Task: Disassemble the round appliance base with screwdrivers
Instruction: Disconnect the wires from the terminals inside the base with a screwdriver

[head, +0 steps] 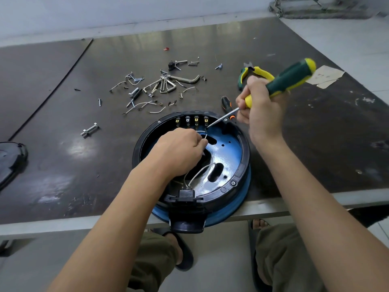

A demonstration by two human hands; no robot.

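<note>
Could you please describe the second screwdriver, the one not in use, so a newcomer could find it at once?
Start at the round appliance base at the table's near edge. Just beyond its far right rim, under the right hand, lies the spare screwdriver. Its handle is black and orange, unlike the green and yellow screwdriver that hand grips, or the yellow-handled pliers farther back.

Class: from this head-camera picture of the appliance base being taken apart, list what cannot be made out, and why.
- Head view: screwdriver tip at the terminals, too small.
- Left hand covers its grip on the wire.
- Dark object, cut by left edge.
- Paper writing, blurred.
</note>
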